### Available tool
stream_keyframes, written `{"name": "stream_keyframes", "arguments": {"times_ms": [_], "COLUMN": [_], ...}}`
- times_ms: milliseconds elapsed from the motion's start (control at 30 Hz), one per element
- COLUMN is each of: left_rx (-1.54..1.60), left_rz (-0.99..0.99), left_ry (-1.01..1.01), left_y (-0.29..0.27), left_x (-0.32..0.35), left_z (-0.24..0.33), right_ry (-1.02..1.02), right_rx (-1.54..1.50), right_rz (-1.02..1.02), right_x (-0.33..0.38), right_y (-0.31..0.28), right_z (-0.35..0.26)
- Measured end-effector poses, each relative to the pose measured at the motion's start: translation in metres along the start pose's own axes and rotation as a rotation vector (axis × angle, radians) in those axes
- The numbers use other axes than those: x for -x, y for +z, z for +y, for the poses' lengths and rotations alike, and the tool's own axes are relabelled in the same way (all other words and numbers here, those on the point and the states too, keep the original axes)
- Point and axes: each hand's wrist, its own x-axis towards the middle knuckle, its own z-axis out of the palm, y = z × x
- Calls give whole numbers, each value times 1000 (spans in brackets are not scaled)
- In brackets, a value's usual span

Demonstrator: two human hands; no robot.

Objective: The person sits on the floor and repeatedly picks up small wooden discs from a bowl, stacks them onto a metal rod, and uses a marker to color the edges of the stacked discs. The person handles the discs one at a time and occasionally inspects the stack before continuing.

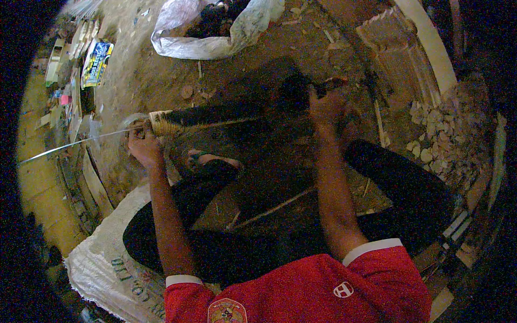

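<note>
We see a long dark bundle (215, 116) held level above the seated person's legs. The left hand (142, 144) is clamped on its pale bound end, where a thin strip (70, 144) runs outward; the right hand (325, 105) grips the far end. A white sack (210, 32) lies beyond the bundle.

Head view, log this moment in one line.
left hand: grips wrapped end of dark stick bundle | right hand: grips far end | white sack: underneath

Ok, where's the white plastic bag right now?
In the head view, the white plastic bag lies on the dirt floor at top centre, beyond both hands.
</note>
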Motion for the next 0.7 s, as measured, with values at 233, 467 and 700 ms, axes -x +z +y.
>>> {"name": "stream_keyframes", "arguments": {"times_ms": [233,467,700], "left_rx": [8,88,-51], "left_rz": [33,-82,-93], "left_ry": [136,6,112], "left_y": [0,-4,-7], "left_x": [-1,-3,-3], "left_z": [6,16,13], "right_ry": [87,-94,-4], "right_rx": [-300,140,-184], "right_rz": [61,-59,-146], "right_x": [-10,3,11], "right_y": [-23,-10,-18], "right_z": [0,-3,-17]}}
